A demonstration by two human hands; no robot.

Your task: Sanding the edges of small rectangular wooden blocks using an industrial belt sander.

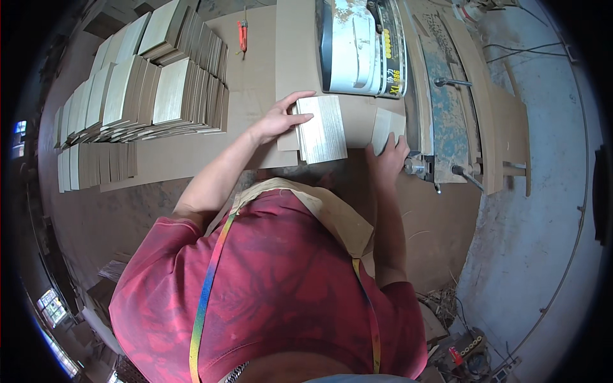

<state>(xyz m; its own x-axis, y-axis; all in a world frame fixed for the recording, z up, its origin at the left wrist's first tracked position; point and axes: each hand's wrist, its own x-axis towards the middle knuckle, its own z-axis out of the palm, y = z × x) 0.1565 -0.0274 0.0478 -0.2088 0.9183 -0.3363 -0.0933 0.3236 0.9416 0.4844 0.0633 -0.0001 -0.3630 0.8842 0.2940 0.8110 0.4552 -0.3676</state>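
Looks about partway through, as a judgement. Holding in the bare left hand a short stack of pale, grained rectangular wooden boards, half closed on its left edge, with thumb over the top face. Touching with the bare right hand the near end of a single pale grey, flat rectangular board, with fingers part-spread; can't tell if pinched or merely pressed. Placed side by side, just below the boxy white-and-black container, by the brown flat cardboard sheet. Already set out at upper left: closely packed rows of pale rectangular wooden boards; can't tell if finished or waiting. Left to handle, probably: stack and single board, lying apart.
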